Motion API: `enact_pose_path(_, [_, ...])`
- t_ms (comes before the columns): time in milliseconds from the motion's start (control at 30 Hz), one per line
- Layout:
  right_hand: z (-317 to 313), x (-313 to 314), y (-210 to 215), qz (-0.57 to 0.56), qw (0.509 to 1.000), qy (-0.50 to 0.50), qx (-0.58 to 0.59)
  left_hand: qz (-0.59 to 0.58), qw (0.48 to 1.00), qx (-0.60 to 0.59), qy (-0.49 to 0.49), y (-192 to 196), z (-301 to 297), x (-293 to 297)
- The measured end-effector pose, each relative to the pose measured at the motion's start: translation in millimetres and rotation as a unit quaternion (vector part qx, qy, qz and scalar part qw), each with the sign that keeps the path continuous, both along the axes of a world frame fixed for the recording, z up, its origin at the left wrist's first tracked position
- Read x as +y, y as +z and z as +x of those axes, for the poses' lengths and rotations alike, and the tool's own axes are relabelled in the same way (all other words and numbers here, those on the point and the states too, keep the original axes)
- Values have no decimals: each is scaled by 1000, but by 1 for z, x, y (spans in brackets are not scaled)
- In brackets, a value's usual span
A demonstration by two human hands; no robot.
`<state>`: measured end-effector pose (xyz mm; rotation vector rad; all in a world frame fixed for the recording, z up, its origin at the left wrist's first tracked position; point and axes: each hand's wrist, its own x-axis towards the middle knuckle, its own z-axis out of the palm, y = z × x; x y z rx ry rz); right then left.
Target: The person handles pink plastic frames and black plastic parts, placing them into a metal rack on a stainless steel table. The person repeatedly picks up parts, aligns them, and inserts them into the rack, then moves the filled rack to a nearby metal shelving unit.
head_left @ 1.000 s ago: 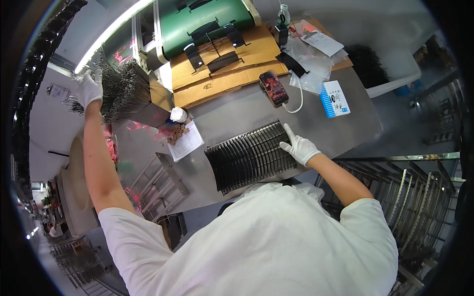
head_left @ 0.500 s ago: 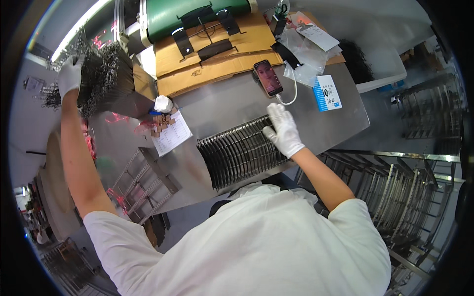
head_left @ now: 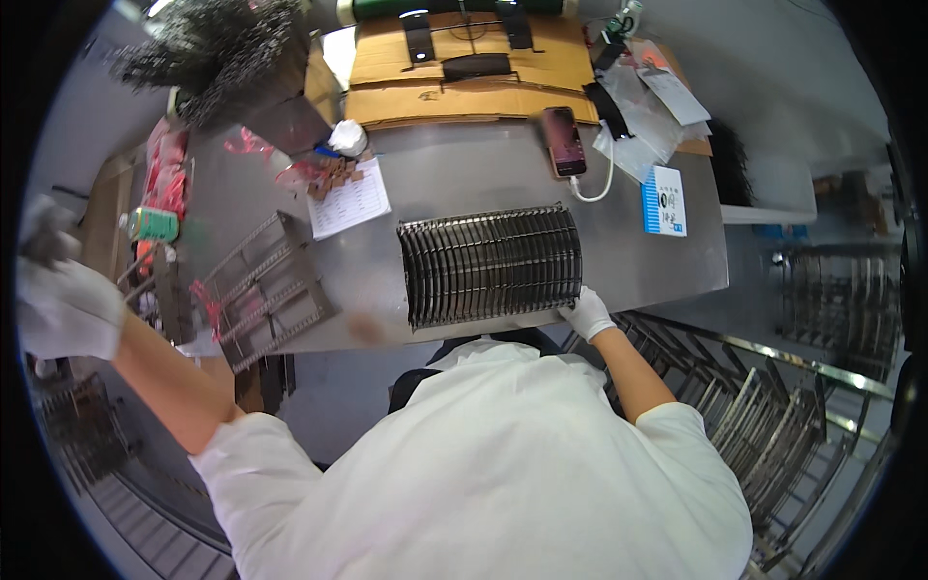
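My gloved right hand (head_left: 588, 315) is closed at the near right corner of a row of dark curved metal strips (head_left: 491, 266), which lie side by side on the steel table (head_left: 367, 280). Far out to the left, my gloved left hand (head_left: 68, 304) is raised off the table and smeared by motion. A blurred grey shape (head_left: 46, 232) shows at its fingers; whether the hand grips it I cannot tell. Beyond this hand, a box (head_left: 275, 111) holds a heap of thin dark wire pieces (head_left: 217, 53).
A metal frame (head_left: 271, 290) lies at the table's left. A printed sheet (head_left: 350, 203), brown pieces (head_left: 336, 177) and a white wad (head_left: 348, 138) sit behind. Cardboard (head_left: 464, 101), a phone (head_left: 564, 143) and a blue-white card (head_left: 664, 201) are farther back. Metal racks (head_left: 744, 387) stand right.
My left hand has come away from the wire heap, toward me and out to the left. My right hand has slid from the strips' far right side to their near right corner. The view has shifted.
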<state>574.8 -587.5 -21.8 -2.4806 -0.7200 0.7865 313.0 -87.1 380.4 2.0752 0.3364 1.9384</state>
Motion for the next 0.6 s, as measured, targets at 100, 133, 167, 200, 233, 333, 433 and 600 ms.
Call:
enact_pose_path(100, [14,0,-7,14,997,64,-31,-165,981,30,99,-83,-23,-62])
enact_pose_path(133, [22,1,-10,7,996,83,-30,-210,968,13,139,-109,-22,-86])
enact_pose_path(167, [31,3,-14,2,995,95,-29,-306,947,27,95,-136,-42,-92])
enact_pose_path(200, [40,5,-18,-4,994,103,-29,-363,923,2,123,-163,-46,-107])
enact_pose_path(233, [47,10,-19,-9,993,116,-28,-399,906,-11,141,-190,-57,-120])
enact_pose_path(333, [70,17,-9,10,986,163,-32,-499,852,-36,153,-275,-63,-175])
enact_pose_path(433, [100,24,21,-60,970,226,-65,-569,822,0,23,-357,-42,-237])
enact_pose_path(600, [95,72,76,228,911,151,-309,-677,697,-196,128,-430,-65,-239])
